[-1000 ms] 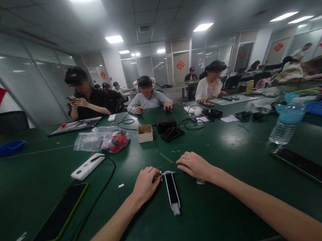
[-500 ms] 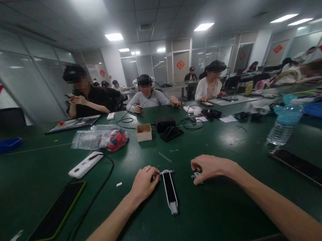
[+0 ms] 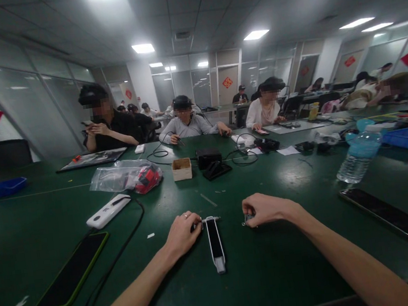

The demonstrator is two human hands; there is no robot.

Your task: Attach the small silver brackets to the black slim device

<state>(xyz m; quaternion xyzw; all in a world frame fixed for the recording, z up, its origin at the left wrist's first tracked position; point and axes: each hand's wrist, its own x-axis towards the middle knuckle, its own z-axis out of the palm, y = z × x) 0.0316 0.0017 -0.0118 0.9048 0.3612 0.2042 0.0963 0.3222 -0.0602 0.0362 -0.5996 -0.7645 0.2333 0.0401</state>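
Observation:
A narrow white-framed object (image 3: 216, 245) with a long black middle lies lengthwise on the green table, a thin metal crossbar at its far end. At the crossbar's left end rests my left hand (image 3: 185, 232), fingers curled and closed; what they pinch is mostly hidden. To the right of the object, my right hand (image 3: 266, 208) is closed around a small grey metal part (image 3: 249, 217). Only a bit of that part shows between thumb and fingers, so its kind is unclear.
Left are a green-edged phone (image 3: 73, 273), a white power strip (image 3: 109, 211) and its black cable. Ahead stand a small open box (image 3: 181, 170) and a plastic bag (image 3: 124, 177). Another phone (image 3: 388, 214) and a water bottle (image 3: 357, 158) are right. Several people sit beyond.
My right hand has turned slightly, with its fingers drawn closer around the small metal part. My left hand and the white-framed object stay in place.

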